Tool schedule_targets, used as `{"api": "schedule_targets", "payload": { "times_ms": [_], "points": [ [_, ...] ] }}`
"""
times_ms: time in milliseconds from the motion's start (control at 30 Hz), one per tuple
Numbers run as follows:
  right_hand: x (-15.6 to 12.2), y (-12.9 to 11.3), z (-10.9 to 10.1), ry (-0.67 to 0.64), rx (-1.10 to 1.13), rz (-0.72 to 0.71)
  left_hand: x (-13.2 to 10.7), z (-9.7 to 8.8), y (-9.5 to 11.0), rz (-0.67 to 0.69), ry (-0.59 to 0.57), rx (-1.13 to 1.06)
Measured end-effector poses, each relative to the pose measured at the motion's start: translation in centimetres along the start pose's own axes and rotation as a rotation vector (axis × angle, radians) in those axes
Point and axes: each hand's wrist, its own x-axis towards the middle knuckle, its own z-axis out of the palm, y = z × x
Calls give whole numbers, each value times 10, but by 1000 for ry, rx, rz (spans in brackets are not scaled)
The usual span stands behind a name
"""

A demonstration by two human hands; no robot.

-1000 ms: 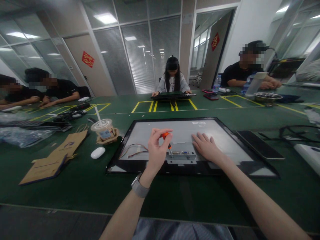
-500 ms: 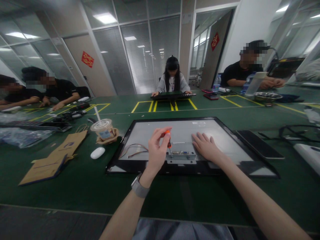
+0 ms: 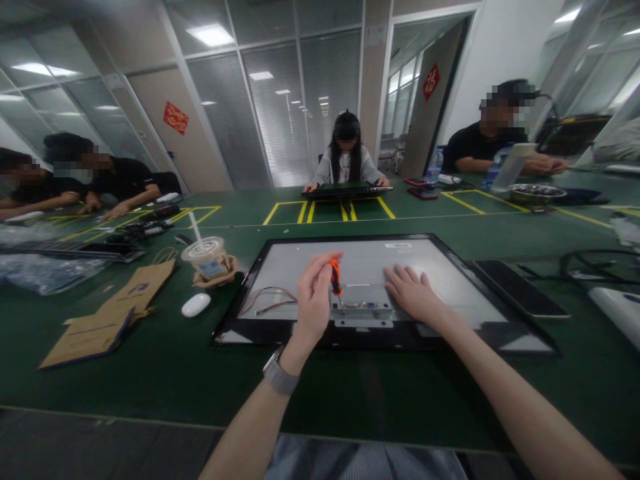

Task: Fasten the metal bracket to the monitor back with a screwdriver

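Note:
An orange-and-black screwdriver stands nearly upright in my left hand, its tip down at the left end of a metal bracket with ports along it. The bracket sits on the back of a flat display panel with a black frame, lying on the table in front of me. My right hand rests flat on the panel just right of the bracket, fingers spread. Thin loose wires lie on the panel to the left of my left hand.
Left of the panel are a drink cup in a cardboard holder, a white mouse and brown paper bags. A black phone-like slab and cables lie to the right. Across the green table a person handles another dark panel.
The fingers of my left hand have shifted round the screwdriver handle, and more of the handle shows. My right hand has stayed in place on the panel.

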Motion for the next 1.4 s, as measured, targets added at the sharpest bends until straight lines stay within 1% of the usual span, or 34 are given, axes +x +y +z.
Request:
{"api": "schedule_targets", "payload": {
  "times_ms": [67,133,267,333,500,667,733,833,933,1067,1167,1267,1333,1400],
  "points": [
    [0,1,1,5,11,-1,0,0,-1,-19,-23,-6],
    [1,3,3,12,22,-6,0,0,-2,-5,-35,14],
    [4,6,9,15,16,-15,0,0,-3,61,15,83],
    [5,6,11,24,14,-17,0,0,-3,68,35,84],
    [3,5,8,28,17,-16,-1,-1,-2,64,10,72],
    [2,3,5,20,7,-11,-1,0,0,1,-35,39],
    [2,3,5,20,0,-17,-1,0,0,18,-20,48],
    [2,4,6,16,-17,-20,0,1,-2,54,44,79],
    [3,4,7,22,-14,-15,1,1,-2,57,86,84],
    [2,3,6,18,-2,-7,0,0,-1,39,37,48],
    [1,2,3,7,-1,-7,-1,1,-1,-13,-2,15],
    [1,1,1,5,-11,-2,-2,2,0,-21,-14,21],
    [1,1,0,1,-18,-5,-1,3,0,7,6,52],
    [1,1,0,-1,-19,-11,-1,4,0,38,53,83]
  ]
}}
